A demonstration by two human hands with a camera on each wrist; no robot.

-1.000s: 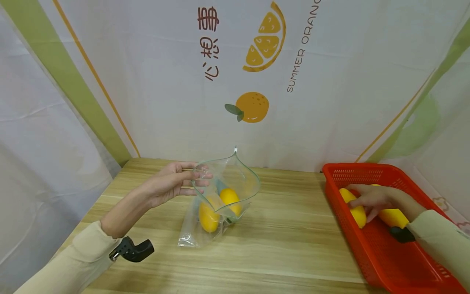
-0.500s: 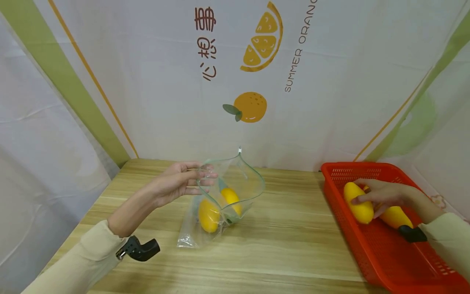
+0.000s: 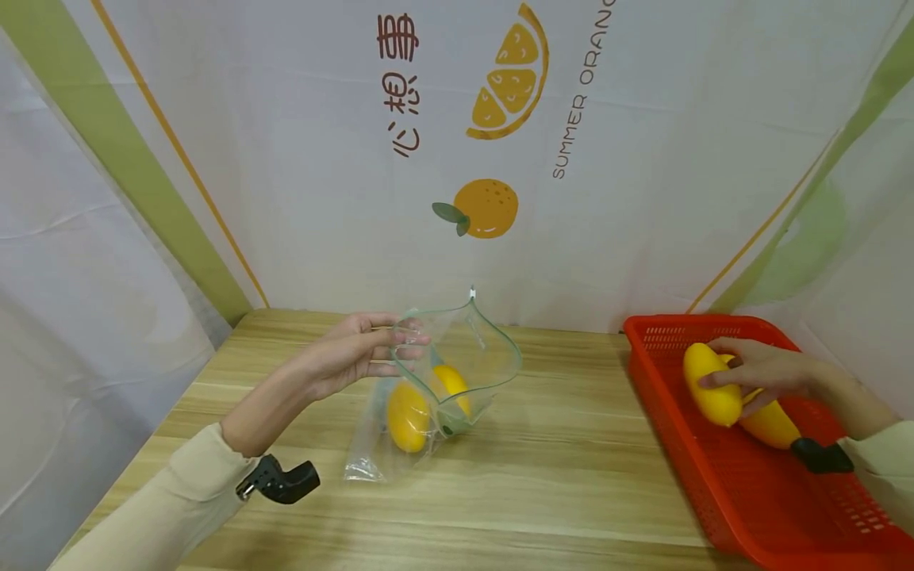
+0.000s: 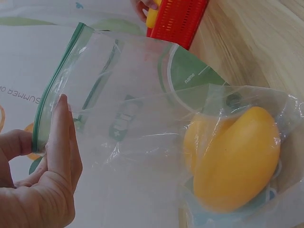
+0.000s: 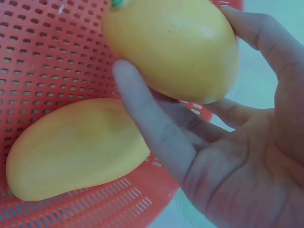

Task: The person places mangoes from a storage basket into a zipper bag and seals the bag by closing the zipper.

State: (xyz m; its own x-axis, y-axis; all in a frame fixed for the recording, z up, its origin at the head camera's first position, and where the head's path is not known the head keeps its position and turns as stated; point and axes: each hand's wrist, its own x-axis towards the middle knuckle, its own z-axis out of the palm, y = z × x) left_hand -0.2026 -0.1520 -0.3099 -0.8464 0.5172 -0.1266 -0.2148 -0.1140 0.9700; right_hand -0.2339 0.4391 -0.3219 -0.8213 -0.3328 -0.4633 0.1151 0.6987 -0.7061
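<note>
My right hand [image 3: 760, 373] grips a yellow mango [image 3: 710, 387] above the floor of the red basket [image 3: 750, 507], fingers and thumb around its sides. A second mango [image 5: 78, 149] lies in the basket below that hand. On the table stands a clear zip bag [image 3: 485, 341] with its green-edged mouth spread wide. Two mangoes, a front one [image 3: 408, 419] and a rear one [image 3: 451, 383], sit low inside the bag. My left hand [image 3: 350, 357] has its fingers straight, touching the left side of the bag's mouth, as the left wrist view also shows [image 4: 52, 180].
The wooden table [image 3: 557, 492] spreads between bag and basket. A white curtain [image 3: 321, 198] with orange prints hangs behind it. The basket's raised left rim [image 3: 671, 444] stands between the right hand and the bag. A black wrist mount [image 3: 278, 480] juts from the left sleeve.
My right hand has lifted one mango from the basket's left side and drawn it slightly right. The left hand and the bag's mouth have shifted a little right.
</note>
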